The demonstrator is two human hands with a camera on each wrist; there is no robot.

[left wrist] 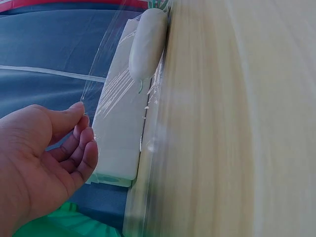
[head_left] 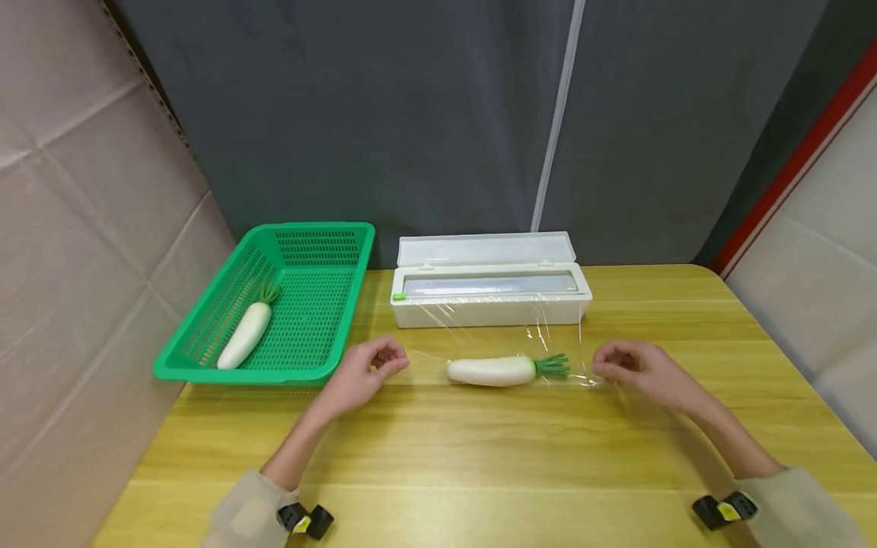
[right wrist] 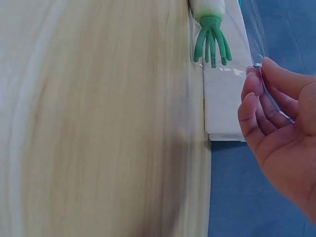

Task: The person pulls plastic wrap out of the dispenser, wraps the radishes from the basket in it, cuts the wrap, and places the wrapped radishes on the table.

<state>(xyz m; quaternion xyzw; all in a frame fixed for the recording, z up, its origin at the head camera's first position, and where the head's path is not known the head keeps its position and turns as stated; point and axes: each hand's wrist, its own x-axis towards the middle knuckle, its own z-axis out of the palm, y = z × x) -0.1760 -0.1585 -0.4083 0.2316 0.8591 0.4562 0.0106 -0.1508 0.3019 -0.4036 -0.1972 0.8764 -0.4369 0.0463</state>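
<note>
Head view: left hand (head_left: 361, 371), right hand (head_left: 645, 373) seemingly pinch film (head_left: 538, 332), radish (head_left: 493, 371) between, box (head_left: 490, 285) behind.

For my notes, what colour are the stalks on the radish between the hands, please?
The stalks are green, clearest in the right wrist view.

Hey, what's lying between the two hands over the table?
In the head view, a white radish lies between the left hand and the right hand, along with clear film that both pinch.
</note>
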